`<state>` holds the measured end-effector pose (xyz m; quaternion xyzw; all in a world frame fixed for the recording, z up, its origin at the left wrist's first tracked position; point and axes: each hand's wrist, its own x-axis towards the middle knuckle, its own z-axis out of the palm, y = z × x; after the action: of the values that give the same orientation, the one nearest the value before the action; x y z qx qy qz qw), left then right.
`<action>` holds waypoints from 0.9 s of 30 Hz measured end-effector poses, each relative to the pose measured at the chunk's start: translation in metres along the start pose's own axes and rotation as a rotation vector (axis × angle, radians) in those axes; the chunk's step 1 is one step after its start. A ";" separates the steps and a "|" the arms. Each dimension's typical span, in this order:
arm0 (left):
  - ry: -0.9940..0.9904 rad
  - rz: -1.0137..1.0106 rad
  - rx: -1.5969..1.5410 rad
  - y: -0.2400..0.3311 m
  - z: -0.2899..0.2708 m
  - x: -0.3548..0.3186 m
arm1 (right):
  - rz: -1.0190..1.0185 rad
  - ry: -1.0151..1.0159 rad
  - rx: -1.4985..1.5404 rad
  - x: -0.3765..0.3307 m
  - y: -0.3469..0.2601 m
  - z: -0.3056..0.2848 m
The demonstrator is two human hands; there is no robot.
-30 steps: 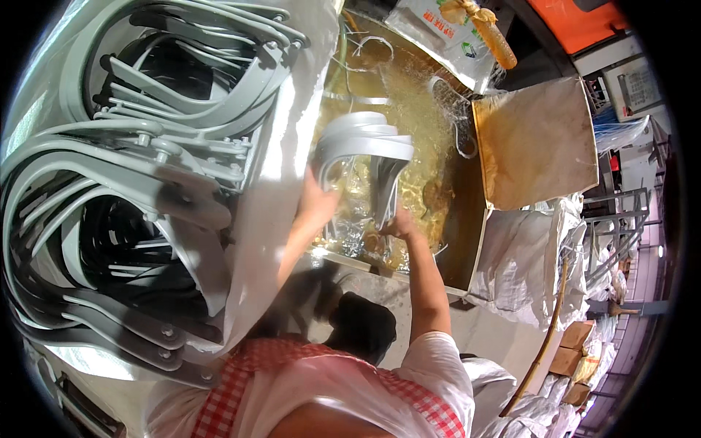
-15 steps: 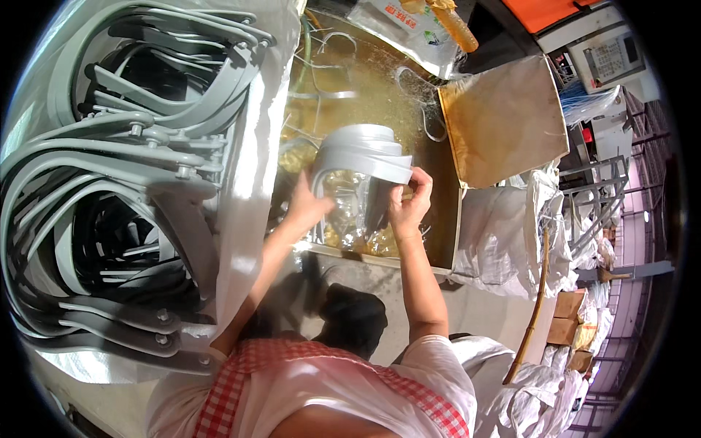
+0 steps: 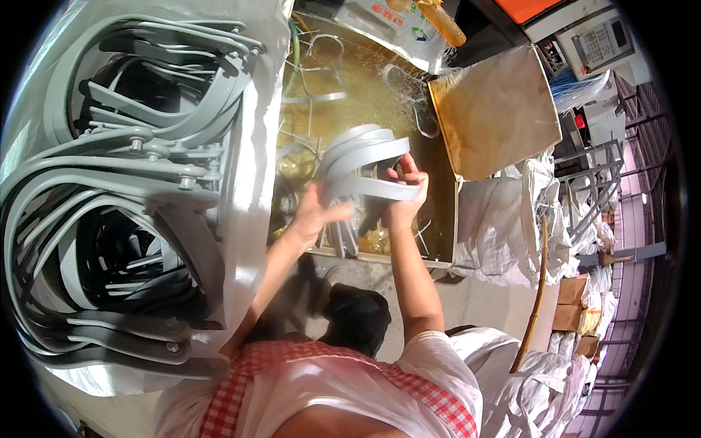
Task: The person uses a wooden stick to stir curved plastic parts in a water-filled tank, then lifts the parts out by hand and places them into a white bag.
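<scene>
A bundle of grey curved plastic strips (image 3: 365, 150), bent into U shapes, is held over a tub of yellowish water (image 3: 350, 87). My right hand (image 3: 407, 197) grips the bundle at its right-hand ends; the strips fan apart there. Against the left side of the bundle is my left hand (image 3: 312, 217), its thumb stretched away from the fingers and blurred. Its fingertips are partly hidden by the strips. The lower ends of the bundle hang near the tub's front edge (image 3: 380, 257).
On the left, a large white bag (image 3: 252, 175) holds several grey curved strips (image 3: 109, 175) with pegs at their ends. A brownish square board (image 3: 496, 113) leans at the tub's right side. White sacks (image 3: 489, 226) and a bamboo stick (image 3: 539, 292) lie farther right.
The strips have spread apart and the bundle has tilted. My left hand has moved slightly right and down, closer against it. My right hand still holds the ends.
</scene>
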<state>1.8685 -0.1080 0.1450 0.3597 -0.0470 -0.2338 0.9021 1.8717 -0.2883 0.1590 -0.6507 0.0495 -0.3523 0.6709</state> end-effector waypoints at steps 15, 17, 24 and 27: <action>-0.316 -0.324 -0.623 0.008 -0.005 -0.002 | 0.494 0.019 0.039 -0.013 0.002 0.015; -0.061 -0.221 -0.417 0.008 -0.005 0.001 | 0.200 0.108 -0.109 -0.019 0.005 -0.004; 0.113 -0.152 -0.263 -0.013 -0.026 0.011 | 0.400 0.870 0.077 -0.020 0.004 -0.150; 0.091 -0.212 -0.149 -0.014 -0.026 0.008 | 0.196 1.000 0.149 -0.025 -0.016 -0.205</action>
<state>1.8771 -0.1043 0.1161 0.3047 0.0496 -0.3140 0.8978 1.7391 -0.4451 0.1333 -0.3451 0.3998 -0.5584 0.6397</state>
